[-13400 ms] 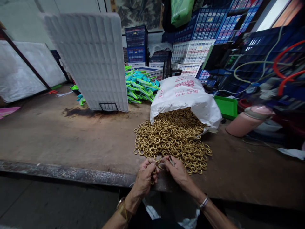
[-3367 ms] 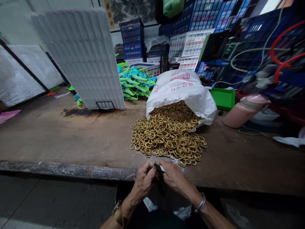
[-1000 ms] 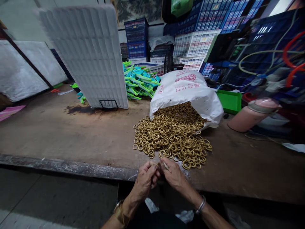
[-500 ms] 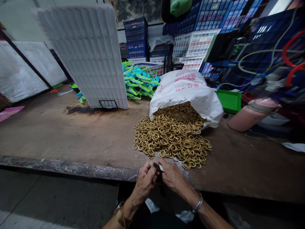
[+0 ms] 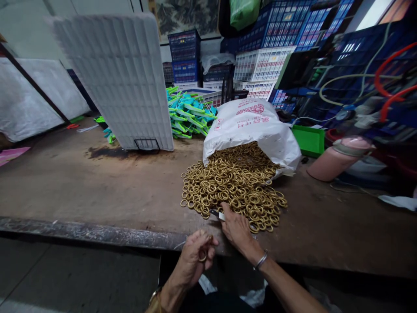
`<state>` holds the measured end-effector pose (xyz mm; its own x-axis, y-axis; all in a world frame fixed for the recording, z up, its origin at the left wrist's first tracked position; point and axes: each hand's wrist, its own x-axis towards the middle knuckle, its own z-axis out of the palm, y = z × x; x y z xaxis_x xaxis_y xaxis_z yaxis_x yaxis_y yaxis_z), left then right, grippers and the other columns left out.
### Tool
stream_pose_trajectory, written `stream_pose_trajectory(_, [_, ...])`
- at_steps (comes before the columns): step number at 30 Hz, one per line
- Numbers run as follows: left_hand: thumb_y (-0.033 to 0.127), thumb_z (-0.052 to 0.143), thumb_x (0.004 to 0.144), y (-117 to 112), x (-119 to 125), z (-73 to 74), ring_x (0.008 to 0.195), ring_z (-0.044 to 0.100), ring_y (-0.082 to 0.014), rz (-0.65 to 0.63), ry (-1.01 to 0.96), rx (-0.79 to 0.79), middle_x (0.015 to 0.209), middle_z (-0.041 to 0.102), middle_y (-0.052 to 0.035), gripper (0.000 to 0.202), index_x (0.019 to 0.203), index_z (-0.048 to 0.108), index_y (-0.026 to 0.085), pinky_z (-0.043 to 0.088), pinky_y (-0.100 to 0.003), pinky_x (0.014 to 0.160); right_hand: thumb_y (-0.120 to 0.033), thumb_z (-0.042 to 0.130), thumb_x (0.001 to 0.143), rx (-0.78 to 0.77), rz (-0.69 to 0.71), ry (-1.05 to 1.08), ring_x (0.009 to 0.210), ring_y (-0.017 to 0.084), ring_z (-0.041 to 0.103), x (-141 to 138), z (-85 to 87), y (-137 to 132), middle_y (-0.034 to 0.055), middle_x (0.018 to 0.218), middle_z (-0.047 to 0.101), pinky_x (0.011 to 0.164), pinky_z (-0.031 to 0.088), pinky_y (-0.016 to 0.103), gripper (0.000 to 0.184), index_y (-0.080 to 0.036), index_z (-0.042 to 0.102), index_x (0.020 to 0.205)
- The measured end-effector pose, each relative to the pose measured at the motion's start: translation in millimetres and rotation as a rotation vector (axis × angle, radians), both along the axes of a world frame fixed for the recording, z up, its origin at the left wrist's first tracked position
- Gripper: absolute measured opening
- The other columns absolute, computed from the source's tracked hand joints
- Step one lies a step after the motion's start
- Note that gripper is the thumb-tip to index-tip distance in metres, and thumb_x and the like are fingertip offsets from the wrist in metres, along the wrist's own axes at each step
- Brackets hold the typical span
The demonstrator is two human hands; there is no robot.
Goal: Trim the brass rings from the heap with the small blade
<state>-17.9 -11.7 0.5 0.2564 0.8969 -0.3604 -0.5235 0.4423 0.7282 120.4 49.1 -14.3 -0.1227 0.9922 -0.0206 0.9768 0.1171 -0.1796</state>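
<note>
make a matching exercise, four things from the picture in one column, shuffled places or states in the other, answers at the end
1. left hand
2. right hand
3. white sack
4. pink bottle

A. right of the green tray
B. holding a gold ring
C. open, with the ring pile at its mouth
D. at the pile's near edge, gripping a small tool

Pairs: 1-B, 2-D, 3-C, 4-A

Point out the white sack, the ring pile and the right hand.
White sack (image 5: pixel 239 133): head view, its upper face.
Ring pile (image 5: pixel 231 184): head view, the heap's middle.
Right hand (image 5: pixel 239 229): head view, its back.
</note>
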Motion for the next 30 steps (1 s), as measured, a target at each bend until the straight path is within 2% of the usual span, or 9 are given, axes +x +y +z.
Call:
stream_pose_trajectory(5, [0.026,0.059,0.068,1,-3,-0.2,0.046,0.046,-0.0072,-0.007,-0.109,-0.096,0.066,0.056,-0.0002,0.021,0.085,0.050,0.017,0.028,-0.015,0.035,-0.012,0.044,0.075,-0.003,-0.027,-0.017,0.063,0.018,0.060,-1,3.7,3,0.0050,0.069,0.064,0.052,0.025,0.024,0.030,-0.019,0.044,0.104])
stream_pose_trajectory(8, [0.029,0.060,0.068,2,-4,0.7,0.053,0.051,-0.0086,0.035,-0.140,-0.127,0.067,0.055,-0.0010,0.018,0.074,0.053,0.014,0.032,-0.015,0.038,-0.009,0.042,0.072,0.008,-0.043,0.075,0.059,0.016,0.058,3,-0.2,3,0.0027,0.065,0.061,0.052,0.025,0.023,0.027,-0.020,0.048,0.096])
stream_pose_trajectory(11, [0.033,0.063,0.066,4,-3,-0.1,0.058,0.054,-0.0106,0.113,-0.107,-0.159,0.068,0.055,-0.0012,0.023,0.066,0.051,0.014,0.034,-0.016,0.040,-0.012,0.040,0.074,0.019,-0.028,0.330,0.059,0.014,0.055,6,-1.7,1,0.0001,0.064,0.058,0.054,0.029,0.022,0.020,-0.020,0.048,0.090])
stream_pose_trajectory(14, [0.036,0.065,0.065,7,0,-2.0,0.057,0.053,-0.0102,0.146,-0.031,-0.113,0.066,0.054,0.0004,0.026,0.069,0.051,0.015,0.035,-0.016,0.040,-0.024,0.037,0.079,-0.042,0.002,0.703,0.054,0.011,0.050,4,4.1,-5,-0.0034,0.059,0.052,0.053,0.034,0.020,0.012,-0.020,0.046,0.085])
stream_pose_trajectory(18, [0.042,0.063,0.067,10,7,-3.7,0.043,0.042,-0.0051,0.176,0.114,0.028,0.060,0.051,0.0042,0.032,0.084,0.051,0.017,0.029,-0.015,0.036,-0.034,0.039,0.078,-0.211,-0.061,1.058,0.044,0.009,0.042,-5,13.5,-18,-0.0074,0.051,0.046,0.046,0.033,0.019,0.014,-0.021,0.042,0.080])
stream_pose_trajectory(20, [0.044,0.060,0.068,11,10,-2.6,0.038,0.034,-0.0029,0.165,0.203,0.073,0.057,0.052,0.0043,0.032,0.080,0.052,0.016,0.025,-0.014,0.035,-0.037,0.042,0.077,-0.261,-0.070,1.151,0.043,0.008,0.041,-9,13.8,-22,-0.0083,0.050,0.045,0.045,0.033,0.019,0.016,-0.021,0.042,0.078])
stream_pose_trajectory(24, [0.044,0.056,0.071,12,10,1.7,0.039,0.034,-0.0035,0.127,0.325,0.139,0.053,0.052,0.0028,0.032,0.060,0.049,0.015,0.028,-0.016,0.039,-0.039,0.044,0.076,-0.298,-0.006,1.155,0.045,0.008,0.040,-10,9.5,-24,-0.0080,0.050,0.044,0.047,0.034,0.019,0.018,-0.021,0.044,0.075])
stream_pose_trajectory(27, [0.037,0.056,0.072,12,7,2.3,0.051,0.045,-0.0084,0.168,0.475,0.317,0.055,0.054,0.0018,0.026,0.058,0.052,0.015,0.037,-0.019,0.051,-0.039,0.046,0.074,-0.225,0.042,1.047,0.052,0.009,0.043,-8,10.0,-21,-0.0058,0.055,0.045,0.051,0.035,0.020,0.019,-0.020,0.046,0.070])
stream_pose_trajectory(30, [0.034,0.056,0.073,11,3,1.5,0.057,0.047,-0.0111,0.176,0.626,0.473,0.058,0.055,0.0012,0.021,0.062,0.057,0.016,0.038,-0.021,0.058,-0.040,0.046,0.072,-0.158,0.033,0.962,0.056,0.010,0.042,-8,13.3,-19,-0.0045,0.059,0.045,0.055,0.035,0.021,0.022,-0.019,0.046,0.064])
